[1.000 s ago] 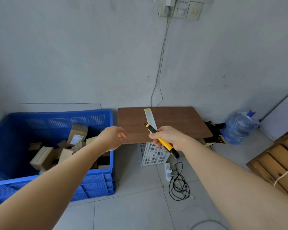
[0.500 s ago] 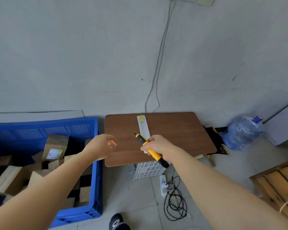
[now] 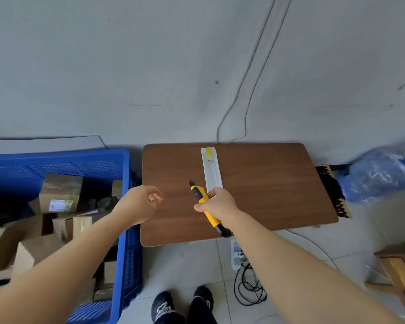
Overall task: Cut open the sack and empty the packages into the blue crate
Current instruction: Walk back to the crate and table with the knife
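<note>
My right hand [image 3: 219, 206] grips a yellow and black utility knife [image 3: 202, 202] above the brown tabletop [image 3: 267, 183], its tip pointing away from me. Beside the knife lies its white package sleeve [image 3: 211, 167] on the table. My left hand [image 3: 138, 204] hovers empty with loosely curled fingers over the table's left edge, next to the blue crate [image 3: 126, 230]. The crate holds several cardboard packages [image 3: 61, 195]. No sack is in view.
A white power strip [image 3: 236, 253] and a coiled black cable [image 3: 248, 284] lie on the tiled floor under the table's front edge. A blue water bottle [image 3: 374, 176] lies at the right by the wall. A wooden pallet [image 3: 402, 274] sits at the lower right. My feet [image 3: 182, 307] stand below.
The view has tilted down and shifted closer to the table. Both hands moved forward over the tabletop, and the knife came nearer its white sleeve.
</note>
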